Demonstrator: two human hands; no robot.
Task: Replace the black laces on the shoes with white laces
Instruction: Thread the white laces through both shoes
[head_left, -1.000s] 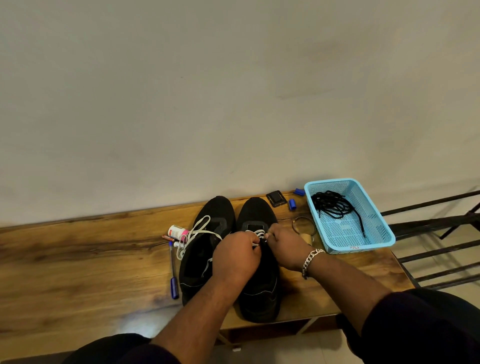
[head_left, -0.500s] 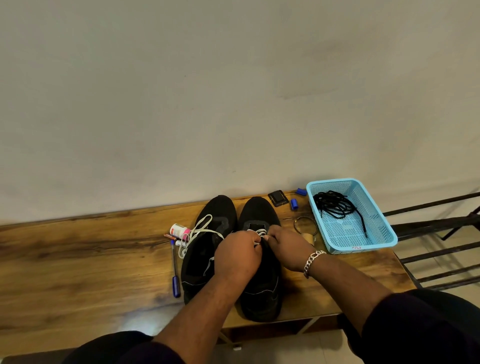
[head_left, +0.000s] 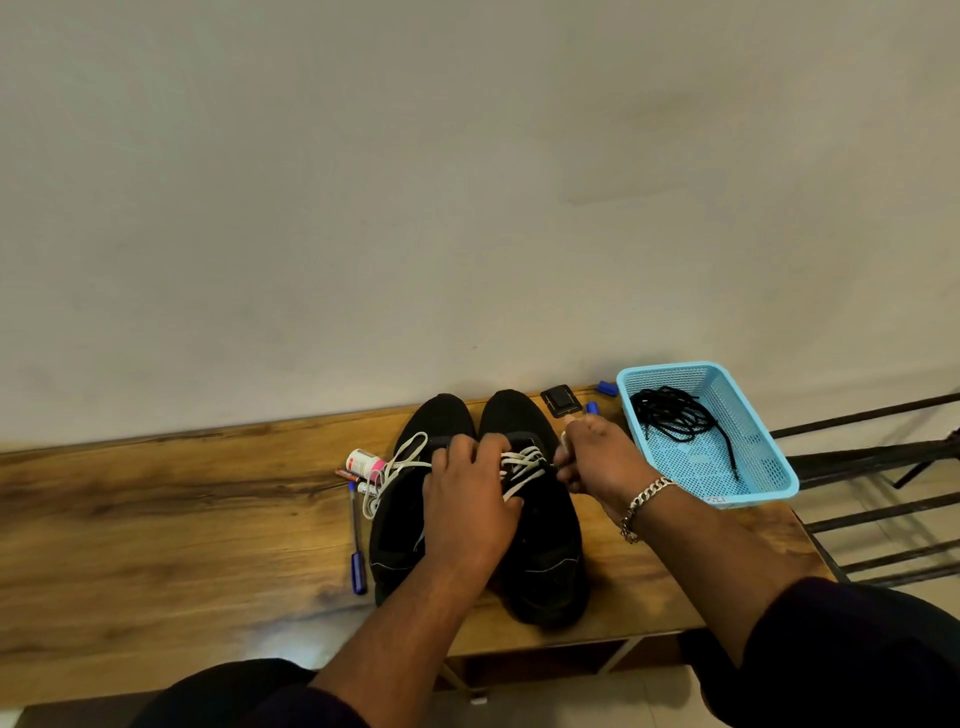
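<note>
Head view. Two black shoes stand side by side, toes toward the far wall, on the wooden counter (head_left: 156, 519). The right shoe (head_left: 540, 551) carries several crossings of white lace (head_left: 522, 462) over its far eyelets. The left hand (head_left: 467, 493) lies over the tongue area with fingers curled at the near-left side of those crossings; it appears to steady the shoe and hold the lace, though the contact itself is hidden beneath the hand. The right hand (head_left: 597, 457) is closed in a pinch on a lace end at the shoe's right edge, and the lace is drawn rightward, judged to be a tightening pull through an eyelet.

The left shoe (head_left: 410, 519) has a second white lace (head_left: 400, 462) lying loosely across its top and trailing off its left side; how far it is threaded cannot be told.

The removed black laces (head_left: 675, 415) lie heaped in the blue basket (head_left: 769, 483) at the right end of the counter, well apart from the shoes, evidently set aside to keep them out of the work.

Left of the shoes lie a small white bottle (head_left: 363, 462) and a blue pen (head_left: 356, 540). A small dark case (head_left: 558, 401) sits beyond the right shoe's toe.

Judgement: lacing of the right shoe is in progress; upper eyelets remain.
</note>
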